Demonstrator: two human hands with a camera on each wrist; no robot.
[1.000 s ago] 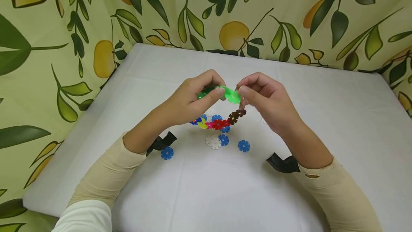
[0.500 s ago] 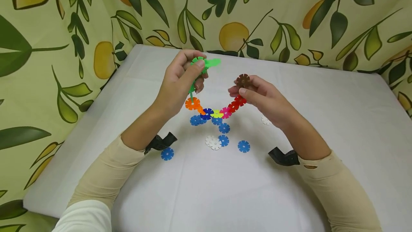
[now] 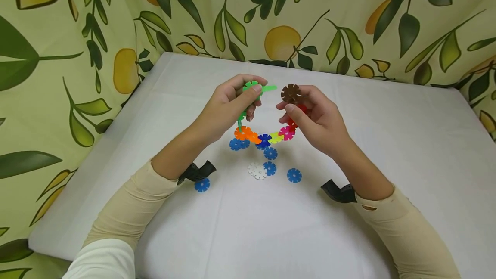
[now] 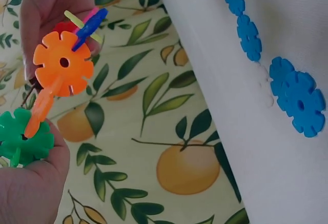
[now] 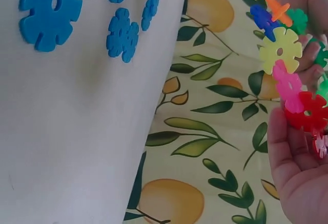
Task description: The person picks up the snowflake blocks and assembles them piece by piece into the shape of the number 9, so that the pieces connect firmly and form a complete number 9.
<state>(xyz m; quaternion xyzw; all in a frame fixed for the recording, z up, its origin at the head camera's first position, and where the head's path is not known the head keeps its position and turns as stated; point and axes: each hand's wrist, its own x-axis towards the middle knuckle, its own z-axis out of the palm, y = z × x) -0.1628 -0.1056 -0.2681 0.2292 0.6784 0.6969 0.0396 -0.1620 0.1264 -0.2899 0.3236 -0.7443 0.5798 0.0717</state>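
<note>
A curved chain of notched plastic snowflake discs hangs between my hands above the table. My left hand (image 3: pixel 228 106) pinches its green end, where one bright green disc (image 3: pixel 270 88) points toward the right hand. Below are orange discs (image 3: pixel 243 133), then dark blue, a yellow disc (image 5: pixel 280 51) and a pink disc (image 5: pixel 288 86). My right hand (image 3: pixel 325 119) holds the other end by the red discs (image 5: pixel 307 112), thumb in front; a brown disc (image 3: pixel 290 93) stands up above the thumb. The green and brown ends are a small gap apart. Fingers partly hide the red discs.
Loose blue discs (image 3: pixel 294 175) and overlapping white discs (image 3: pixel 257 171) lie on the white table (image 3: pixel 248 227) below the chain. One blue disc (image 3: pixel 202 184) is near the left wrist. Black mounts (image 3: pixel 339 192) sit at both wrists. A patterned curtain (image 3: pixel 232 12) stands behind.
The right hand left the green discs and took hold of the chain's red and brown end. My left hand rose leftward, then came back right and lower, bringing the two ends closer.
</note>
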